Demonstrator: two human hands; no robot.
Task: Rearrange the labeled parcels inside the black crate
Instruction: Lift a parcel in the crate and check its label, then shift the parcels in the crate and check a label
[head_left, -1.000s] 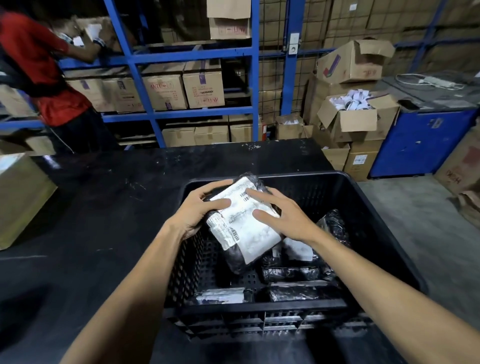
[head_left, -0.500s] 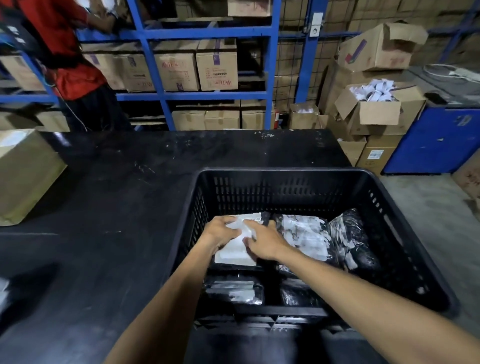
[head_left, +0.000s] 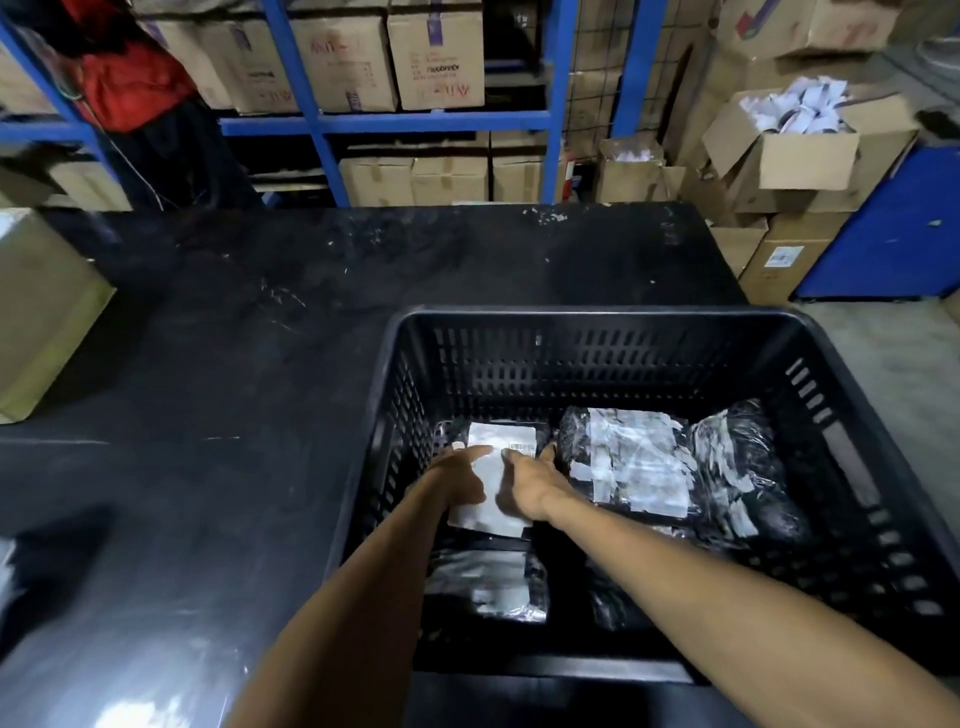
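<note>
The black crate (head_left: 571, 318) stands on the black table, near its right edge. Both my hands are down inside it, at the back left corner. My left hand (head_left: 460, 475) and my right hand (head_left: 530, 486) rest on a black parcel with a white label (head_left: 501, 441) that lies flat on the crate floor. To its right lie a second labeled parcel (head_left: 631, 462) and a third one (head_left: 743, 467) by the right wall. Another parcel (head_left: 488, 582) lies at the front left, and a dark one (head_left: 608, 597) is partly hidden under my right forearm.
The black table (head_left: 260, 338) stretches left of the crate. A cardboard box (head_left: 36, 312) sits at its left edge. Blue shelving (head_left: 322, 124) with cartons stands behind, with a person in red (head_left: 130, 78) beside it. Stacked boxes (head_left: 795, 150) and a blue cabinet (head_left: 893, 234) are at right.
The labeled parcel went from above the crate's rim down to the back left of the crate floor, both hands staying on it. The camera tilted down and forward.
</note>
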